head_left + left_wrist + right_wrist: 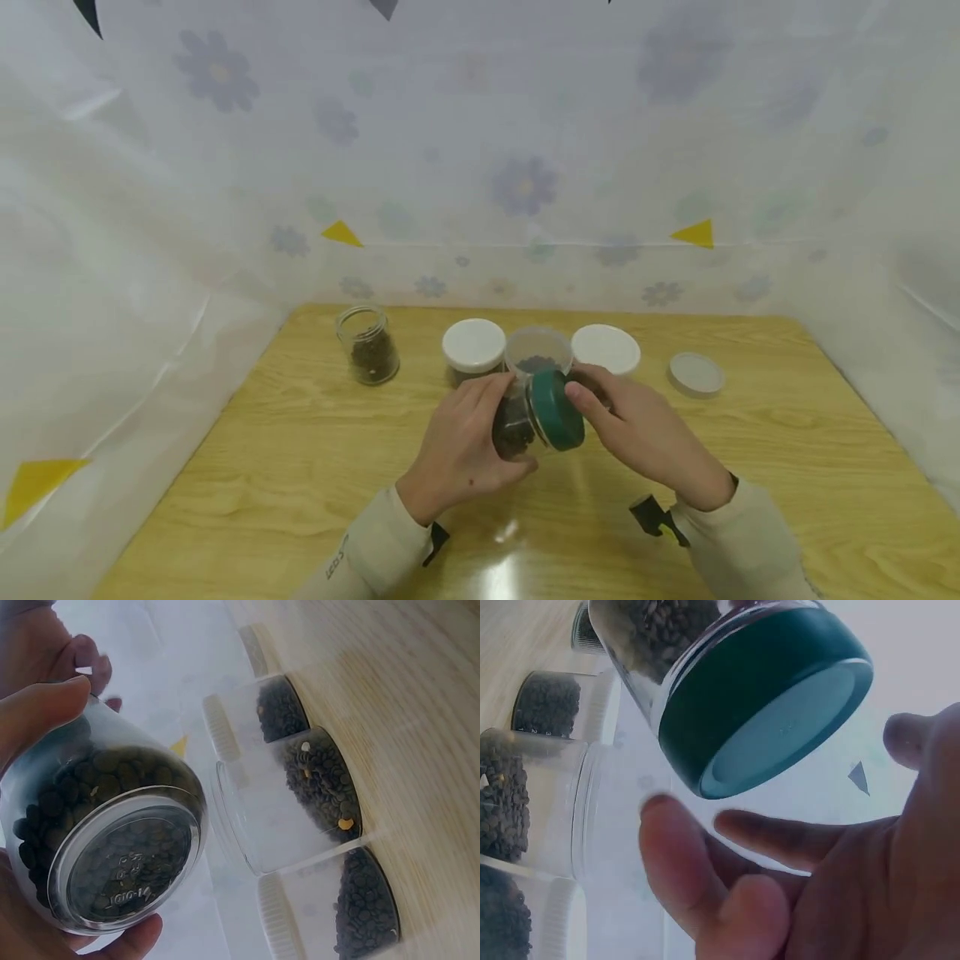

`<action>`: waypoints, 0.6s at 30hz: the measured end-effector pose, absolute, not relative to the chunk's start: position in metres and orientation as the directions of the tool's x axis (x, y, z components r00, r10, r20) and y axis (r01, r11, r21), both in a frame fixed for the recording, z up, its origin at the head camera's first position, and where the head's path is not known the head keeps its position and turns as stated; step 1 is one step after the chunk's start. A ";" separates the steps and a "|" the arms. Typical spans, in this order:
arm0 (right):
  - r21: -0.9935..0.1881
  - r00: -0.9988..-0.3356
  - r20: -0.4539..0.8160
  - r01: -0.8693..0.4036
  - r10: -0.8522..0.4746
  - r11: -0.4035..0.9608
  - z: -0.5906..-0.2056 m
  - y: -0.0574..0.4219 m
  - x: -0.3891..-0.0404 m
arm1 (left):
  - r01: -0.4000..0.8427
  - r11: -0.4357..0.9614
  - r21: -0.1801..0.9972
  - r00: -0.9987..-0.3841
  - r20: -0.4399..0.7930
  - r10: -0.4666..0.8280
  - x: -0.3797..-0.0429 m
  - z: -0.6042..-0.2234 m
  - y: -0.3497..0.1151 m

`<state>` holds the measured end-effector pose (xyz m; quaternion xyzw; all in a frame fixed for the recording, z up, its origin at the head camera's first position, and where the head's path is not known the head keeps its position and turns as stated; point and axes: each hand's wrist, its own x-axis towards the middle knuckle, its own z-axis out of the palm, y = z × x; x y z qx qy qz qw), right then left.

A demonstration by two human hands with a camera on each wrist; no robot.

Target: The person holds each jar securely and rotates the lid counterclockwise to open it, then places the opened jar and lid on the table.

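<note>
My left hand (465, 442) grips a glass jar (116, 780) around its body, holding it tilted above the table with its lid end to the right. Dark, flat, bean-like pieces fill part of the jar, and its embossed base shows in the left wrist view. A green screw lid (557, 410) sits on the jar's mouth. Beside that lid is my right hand (648, 425), thumb and fingers spread. In the right wrist view its fingers (679, 855) stand apart from the lid, with nothing held between them.
Behind the hands stand two white-lidded tubs (474, 343), with an open see-through tub (538, 340) between them, all holding dark pieces. An open glass jar (372, 354) is at the back left. A loose pale lid (696, 373) lies at the right on the wooden table (300, 467).
</note>
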<state>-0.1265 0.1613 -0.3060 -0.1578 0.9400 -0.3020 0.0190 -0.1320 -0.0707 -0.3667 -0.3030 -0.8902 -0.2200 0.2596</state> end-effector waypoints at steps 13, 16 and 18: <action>-0.526 -0.864 0.098 -0.466 -0.493 0.712 -0.314 0.166 -0.129 | 0.662 0.712 0.236 -0.675 0.602 0.428 -0.132 -0.369 -0.073; -0.537 -0.846 0.116 -0.494 -0.520 0.684 -0.315 0.168 -0.129 | 0.663 0.710 0.238 -0.674 0.603 0.427 -0.131 -0.368 -0.074; -0.556 -0.847 0.110 -0.486 -0.520 0.674 -0.314 0.169 -0.129 | 0.664 0.709 0.238 -0.673 0.603 0.429 -0.131 -0.368 -0.074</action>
